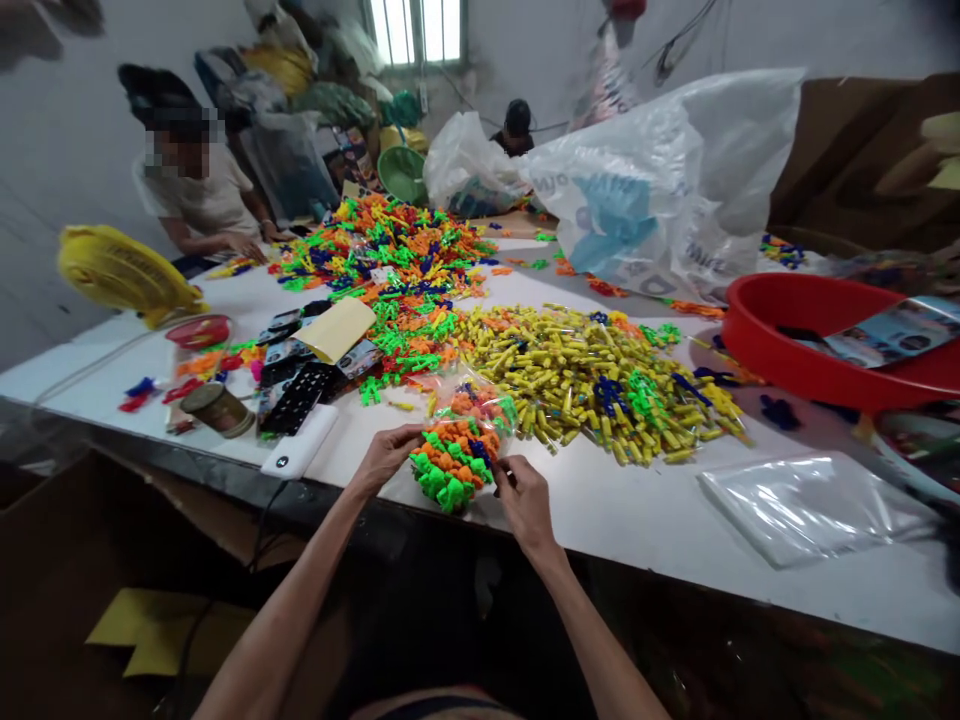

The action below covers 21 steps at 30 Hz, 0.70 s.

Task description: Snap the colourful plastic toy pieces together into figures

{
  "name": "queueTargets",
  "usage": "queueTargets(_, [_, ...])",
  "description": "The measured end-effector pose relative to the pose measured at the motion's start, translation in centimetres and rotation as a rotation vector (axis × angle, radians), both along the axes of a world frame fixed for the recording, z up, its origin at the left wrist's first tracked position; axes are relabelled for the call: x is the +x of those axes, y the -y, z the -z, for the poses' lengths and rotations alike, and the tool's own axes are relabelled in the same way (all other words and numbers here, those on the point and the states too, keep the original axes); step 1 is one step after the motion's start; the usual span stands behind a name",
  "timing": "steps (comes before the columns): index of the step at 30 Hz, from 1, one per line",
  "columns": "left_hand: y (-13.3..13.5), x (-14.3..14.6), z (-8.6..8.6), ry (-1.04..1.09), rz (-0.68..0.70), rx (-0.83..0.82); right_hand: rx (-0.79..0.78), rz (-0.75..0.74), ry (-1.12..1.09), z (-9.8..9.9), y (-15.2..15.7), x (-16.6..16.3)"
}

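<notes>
A clear plastic bag [457, 445] filled with orange, green and a few blue small plastic figures rests at the table's front edge. My left hand [390, 455] pinches the bag's left side, and my right hand [521, 490] grips its right side with curled fingers. Just behind the bag spreads a pile of yellow stick-like pieces [555, 375], some in clear wrapping. Farther back, a large heap of mixed-colour plastic figures [405, 250] covers the table. To the right lies a stack of flat clear bags [810, 505].
A red basin [817, 345] with printed packets stands at the right. Left are a yellow fan [127, 275], a tin can [217, 410], a white device [300, 445] and dark printed cards [296, 395]. A co-worker [199, 180] sits at the far left; another person is at the back.
</notes>
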<state>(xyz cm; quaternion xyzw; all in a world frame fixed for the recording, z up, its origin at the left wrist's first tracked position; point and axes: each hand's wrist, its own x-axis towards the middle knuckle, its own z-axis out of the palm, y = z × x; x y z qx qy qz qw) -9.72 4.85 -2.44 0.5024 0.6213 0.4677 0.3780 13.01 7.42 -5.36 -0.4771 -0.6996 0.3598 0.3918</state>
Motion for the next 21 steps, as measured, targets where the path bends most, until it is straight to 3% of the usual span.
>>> queueTargets(6, [0.2, 0.3, 1.3, -0.017, -0.121, 0.108, -0.111, 0.076, -0.122, 1.1, 2.4, 1.1])
queueTargets(12, [2.3, 2.2, 2.0, -0.132, -0.313, 0.181, -0.002, 0.095, -0.143, 1.0, 4.6, -0.3])
queueTargets(15, [3.7, 3.2, 2.5, -0.154, -0.384, 0.192, -0.037, 0.101, -0.180, 0.9, 5.1, -1.1])
queueTargets(17, [4.4, 3.9, 2.6, -0.189, -0.371, 0.210, -0.101, 0.133, -0.193, 0.9, 4.9, -0.7])
queueTargets(21, [5.5, 6.0, 2.6, -0.237, -0.176, 0.263, -0.231, 0.255, -0.147, 0.7, 2.6, 2.3])
